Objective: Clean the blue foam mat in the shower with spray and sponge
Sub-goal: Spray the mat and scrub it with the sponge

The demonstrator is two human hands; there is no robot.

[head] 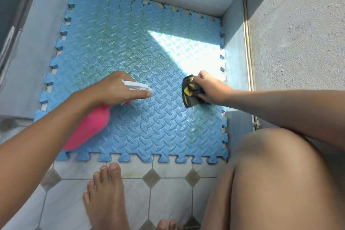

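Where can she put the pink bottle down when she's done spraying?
The near strip of the blue mat, between the pink spray bottle and the bent knee, lies bare. So does the far half toward the back wall, though it looks grimy. The tiled floor right of the foot is free too. The middle is crowded: left hand spraying, right hand gripping the sponge.

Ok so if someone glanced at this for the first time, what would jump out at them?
Probably the blue foam mat filling the shower floor, with greenish grime across its far half and a bright patch of sunlight at the right. Next, the two hands over its near half: the left hand grips a pink spray bottle with a white trigger, and the right hand holds a crumpled dark and yellow sponge.
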